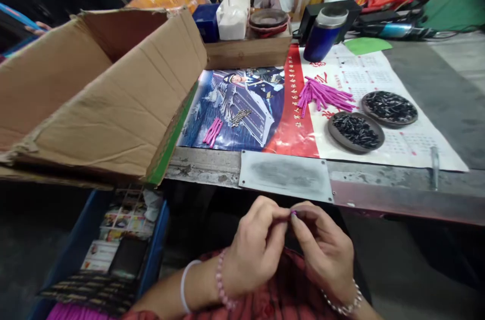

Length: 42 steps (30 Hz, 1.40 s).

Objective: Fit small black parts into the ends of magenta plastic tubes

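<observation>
My left hand (254, 249) and my right hand (325, 250) meet in front of my lap, below the table's front edge. Both pinch a small purple piece (293, 214) between their fingertips; only its tip shows. On the table a pile of pink-purple sticks (322, 96) lies on a printed poster (303, 108). A smaller bunch of the same sticks (212, 131) lies further left, beside a little heap of small metal parts (240, 117). Two shallow dark dishes (355, 131) (389, 108) hold small black pieces.
A big open cardboard box (102, 93) fills the left of the table. A blue bin (113, 249) with printed cards stands under it. At the back are a blue tumbler (325, 31), a tissue box (232, 16) and a wooden tray (248, 50). Another person sits beyond.
</observation>
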Available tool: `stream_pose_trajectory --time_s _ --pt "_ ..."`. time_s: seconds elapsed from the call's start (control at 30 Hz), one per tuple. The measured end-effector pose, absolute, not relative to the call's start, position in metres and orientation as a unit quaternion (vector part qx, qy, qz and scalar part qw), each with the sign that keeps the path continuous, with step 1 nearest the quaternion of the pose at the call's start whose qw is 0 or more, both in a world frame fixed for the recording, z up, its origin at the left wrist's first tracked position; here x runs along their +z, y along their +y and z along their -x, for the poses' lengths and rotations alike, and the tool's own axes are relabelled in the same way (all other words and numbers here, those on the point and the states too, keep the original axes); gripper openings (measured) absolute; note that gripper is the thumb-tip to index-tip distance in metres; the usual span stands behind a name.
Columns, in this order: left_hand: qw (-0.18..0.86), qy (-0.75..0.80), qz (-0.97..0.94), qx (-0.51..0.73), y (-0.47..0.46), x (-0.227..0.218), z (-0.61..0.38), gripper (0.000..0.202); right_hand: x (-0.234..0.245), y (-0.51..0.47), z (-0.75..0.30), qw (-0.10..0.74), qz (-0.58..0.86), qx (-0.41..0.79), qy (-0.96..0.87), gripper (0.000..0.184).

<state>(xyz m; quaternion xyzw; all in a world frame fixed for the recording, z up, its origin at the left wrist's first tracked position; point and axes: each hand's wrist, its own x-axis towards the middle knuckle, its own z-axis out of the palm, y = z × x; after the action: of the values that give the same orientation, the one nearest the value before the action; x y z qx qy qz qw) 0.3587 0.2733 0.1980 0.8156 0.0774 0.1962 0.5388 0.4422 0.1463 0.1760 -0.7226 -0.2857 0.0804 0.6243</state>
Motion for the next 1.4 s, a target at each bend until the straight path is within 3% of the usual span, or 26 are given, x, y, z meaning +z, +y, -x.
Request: stream_pose_trajectory --time_s 0.1,0.2,0.37,0.43,0.5,0.6,0.67,0.77,0.87,0.93,1.03,1.13,1.23,1.33,1.4 --pt "0.673 0.126 -0.724 0.085 0.27 0.2 -0.356 0.019 0.175 0.145 -0.44 0.626 0.723 0.102 -0.274 0.006" --pt "0.72 0.148 -0.674 0.078 0.262 0.201 -0.355 0.021 0.175 0.146 -0.44 0.611 0.736 0.073 -0.284 0.007" --pt "0.694 0.156 -0.682 0.169 0.243 0.193 -0.357 0.019 0.176 0.153 -0.446 0.488 0.786 -0.1 -0.365 0.021" --pt "0.693 0.162 -0.68 0.174 0.238 0.189 -0.358 0.018 0.178 0.155 -0.449 0.463 0.795 -0.104 -0.378 0.03" --pt "0.709 0.173 -0.663 0.166 0.236 0.186 -0.359 0.017 0.18 0.155 -0.451 0.475 0.793 -0.055 -0.377 0.035" --pt "0.725 0.182 -0.642 0.173 0.236 0.185 -0.359 0.016 0.179 0.154 -0.451 0.505 0.773 -0.005 -0.385 0.029" --pt "0.716 0.179 -0.647 0.189 0.237 0.186 -0.359 0.015 0.177 0.154 -0.45 0.498 0.77 -0.045 -0.396 0.023" --pt "0.715 0.179 -0.647 0.194 0.237 0.185 -0.359 0.013 0.176 0.155 -0.448 0.469 0.779 -0.1 -0.404 0.029" --pt "0.732 0.19 -0.629 0.179 0.236 0.182 -0.357 0.012 0.178 0.155 -0.45 0.481 0.781 -0.041 -0.397 0.036" --pt "0.736 0.185 -0.627 0.175 0.236 0.182 -0.356 0.012 0.177 0.153 -0.45 0.499 0.775 -0.026 -0.387 0.031" --pt "0.719 0.165 -0.649 0.188 0.235 0.186 -0.356 0.012 0.173 0.149 -0.449 0.49 0.776 -0.1 -0.384 0.017" --pt "0.7 0.164 -0.666 0.197 0.235 0.186 -0.357 0.011 0.171 0.15 -0.447 0.459 0.793 -0.13 -0.379 0.024" --pt "0.674 0.168 -0.696 0.182 0.239 0.183 -0.357 0.012 0.174 0.151 -0.451 0.486 0.794 -0.032 -0.364 0.039" --pt "0.607 0.139 -0.765 0.163 0.247 0.182 -0.354 0.014 0.174 0.148 -0.458 0.603 0.722 0.196 -0.278 0.057" --pt "0.555 0.124 -0.804 0.173 0.254 0.183 -0.352 0.016 0.172 0.144 -0.461 0.665 0.662 0.271 -0.216 0.063"
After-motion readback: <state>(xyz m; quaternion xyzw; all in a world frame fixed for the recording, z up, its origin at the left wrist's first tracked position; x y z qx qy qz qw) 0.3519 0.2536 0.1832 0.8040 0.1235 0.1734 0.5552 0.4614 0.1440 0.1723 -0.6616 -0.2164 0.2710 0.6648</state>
